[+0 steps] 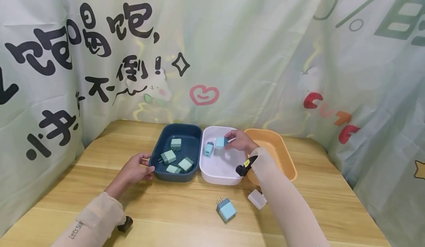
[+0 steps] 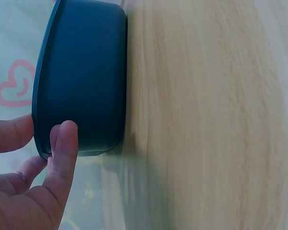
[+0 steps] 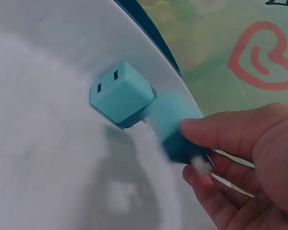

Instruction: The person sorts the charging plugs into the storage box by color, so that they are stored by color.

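My right hand [image 1: 239, 142] pinches a light-blue plug adapter [image 1: 221, 142] over the white bin [image 1: 220, 178]; in the right wrist view that adapter [image 3: 175, 124] is blurred between thumb and fingers. Another blue adapter [image 1: 208, 149] lies inside the white bin, by its left wall. My left hand [image 1: 137, 168] touches the left side of the dark blue bin [image 1: 176, 177], with its fingertips at the rim and outer wall, as the left wrist view shows on the bin [image 2: 81, 72]. Several pale green adapters [image 1: 168, 157] lie in the dark blue bin.
An orange bin [image 1: 288, 158] stands right of the white one, partly behind my right forearm. On the wooden table [image 1: 172, 217] in front lie a blue adapter [image 1: 227, 210] and a white adapter [image 1: 257, 199]. A printed curtain [image 1: 252, 55] hangs behind the table.
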